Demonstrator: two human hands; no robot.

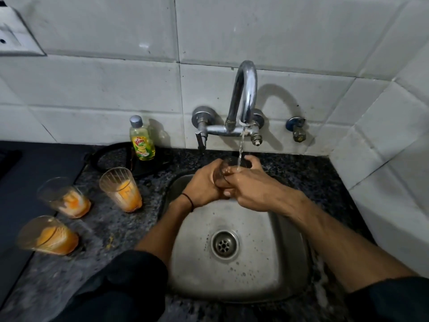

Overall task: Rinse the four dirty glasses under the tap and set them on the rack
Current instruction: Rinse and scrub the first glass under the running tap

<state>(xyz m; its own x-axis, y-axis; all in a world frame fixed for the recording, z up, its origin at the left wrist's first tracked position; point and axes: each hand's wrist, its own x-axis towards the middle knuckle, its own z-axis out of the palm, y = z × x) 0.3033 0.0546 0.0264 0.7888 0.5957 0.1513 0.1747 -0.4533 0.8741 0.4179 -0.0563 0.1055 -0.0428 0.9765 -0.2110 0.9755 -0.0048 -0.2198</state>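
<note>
Over the back of the steel sink (260,284), my left hand (204,184) and my right hand (253,184) both grip one clear glass (226,170). Its mouth tilts up under a thin stream of water from the chrome tap (246,94). My fingers hide most of this glass. Three dirty glasses smeared with orange residue stand on the dark granite counter to the left: one nearest the sink (120,189), one further left (65,197), and one at the front left (47,235). No rack is in view.
A yellow dish-soap bottle (141,139) stands against the tiled wall, beside a black ring-shaped object (111,156). A small valve (297,129) juts from the wall right of the tap. A tiled corner wall closes off the right side. A dark surface (27,182) borders the counter's left.
</note>
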